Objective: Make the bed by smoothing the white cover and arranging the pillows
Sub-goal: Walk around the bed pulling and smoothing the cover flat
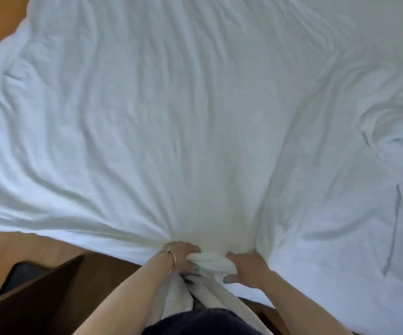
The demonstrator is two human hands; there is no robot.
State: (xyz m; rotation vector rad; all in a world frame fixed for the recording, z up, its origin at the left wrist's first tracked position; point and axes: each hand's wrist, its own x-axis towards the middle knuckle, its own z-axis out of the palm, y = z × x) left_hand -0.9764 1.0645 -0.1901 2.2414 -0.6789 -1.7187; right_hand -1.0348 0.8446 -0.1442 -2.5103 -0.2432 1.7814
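Observation:
The white cover [183, 122] spreads over almost the whole view, wrinkled, with creases fanning out from its near edge. My left hand [180, 258] and my right hand [247, 268] sit close together at that near edge, both closed around a bunched roll of the cover between them. A thin bangle circles my left wrist. At the right the cover is rumpled into a raised fold [388, 141]. No pillow can be made out as separate from the white bedding.
Orange-brown wooden floor [0, 27] shows at the upper left and along the lower left. A dark brown piece of furniture [50, 293] stands at the lower left beside my left arm. My dark clothing fills the bottom centre.

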